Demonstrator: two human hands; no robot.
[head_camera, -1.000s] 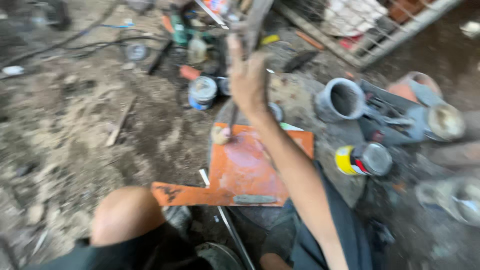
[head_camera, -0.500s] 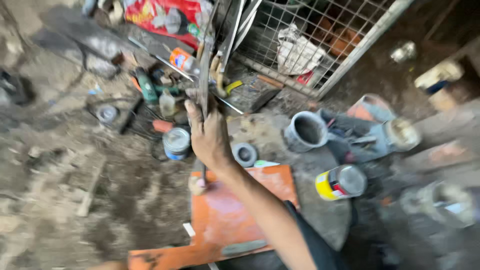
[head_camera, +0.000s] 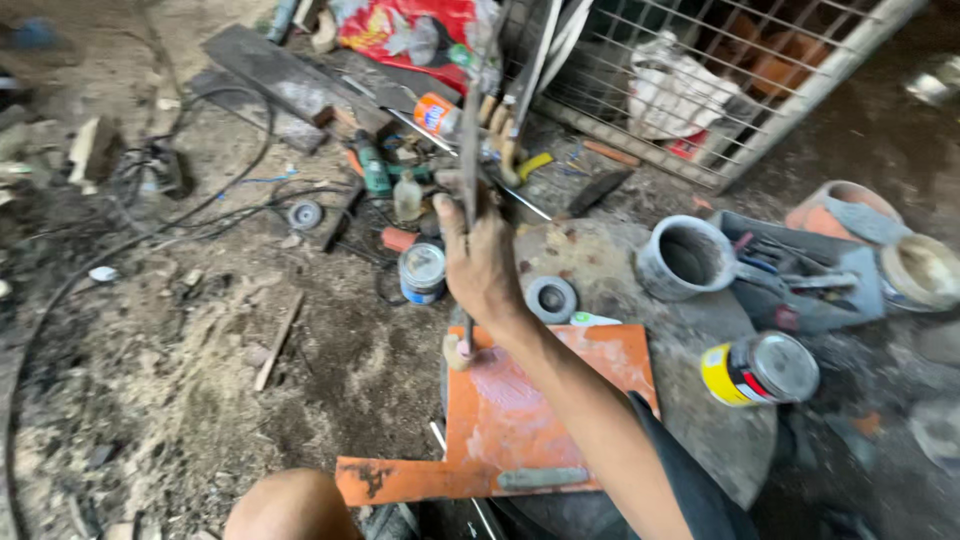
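- My right hand (head_camera: 482, 262) is closed around a thin metal rod (head_camera: 470, 150), which stands nearly upright.
- The rod's lower end, with a small pale tip (head_camera: 457, 350), rests at the top left corner of an orange sheet (head_camera: 560, 400).
- My left hand is out of sight.
- The sheet lies on a round grey slab (head_camera: 600, 260), with a grey ring (head_camera: 551, 298) just beside my wrist.
- A small tin (head_camera: 422, 272) stands left of my hand; a yellow-and-black can (head_camera: 760, 370) lies on its side to the right.
- A wire cage (head_camera: 700, 80) stands beyond.
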